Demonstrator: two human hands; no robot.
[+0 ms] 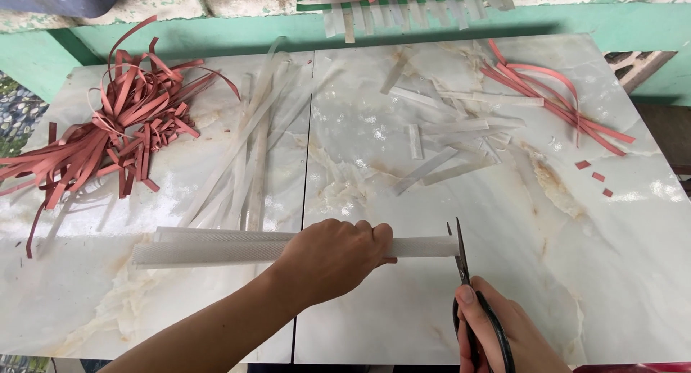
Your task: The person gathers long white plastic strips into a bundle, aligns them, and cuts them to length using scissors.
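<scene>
The left hand (335, 256) grips a folded white textured strip (216, 246) flat on the marble table (590, 272), and the right hand (497, 333) is closed around black scissors (462, 261) at the strip's right end. For a clean cut, I think the strip must stay pressed and the blades square to its edge

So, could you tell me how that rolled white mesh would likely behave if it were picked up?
The rolled white mesh is thin netting, so probably very light. It spans flat under the left hand, yet looks likely to sag at unsupported ends. Being rolled, it may roll or unfurl once released.
</scene>
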